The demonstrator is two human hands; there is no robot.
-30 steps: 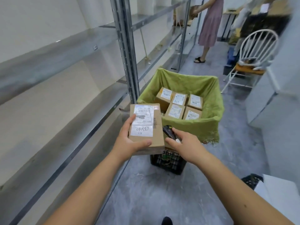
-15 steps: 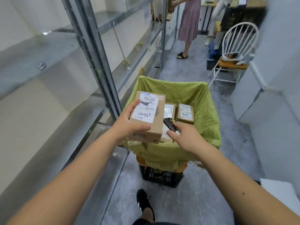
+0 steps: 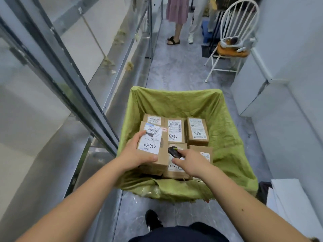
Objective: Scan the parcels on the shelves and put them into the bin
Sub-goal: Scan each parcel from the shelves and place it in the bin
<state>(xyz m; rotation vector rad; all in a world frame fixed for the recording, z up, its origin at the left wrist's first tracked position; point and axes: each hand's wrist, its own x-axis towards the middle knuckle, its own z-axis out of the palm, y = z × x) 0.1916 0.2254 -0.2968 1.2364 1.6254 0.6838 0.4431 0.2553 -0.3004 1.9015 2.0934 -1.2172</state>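
My left hand grips a small cardboard parcel with a white label reading 040563, held low inside the bin over its left side. The bin is lined with green cloth and holds several labelled cardboard parcels lying flat. My right hand holds a black handheld scanner, its tip pointing up-left beside the held parcel, above another parcel in the bin.
Grey metal shelving runs along the left, its levels bare. A white chair stands ahead on the right. A person in a pink skirt stands at the far end of the aisle. White boxes sit at right.
I stepped up to the bin, which now lies directly below. My left hand lowered the parcel from above the rim down into the bin. The right hand keeps the scanner.
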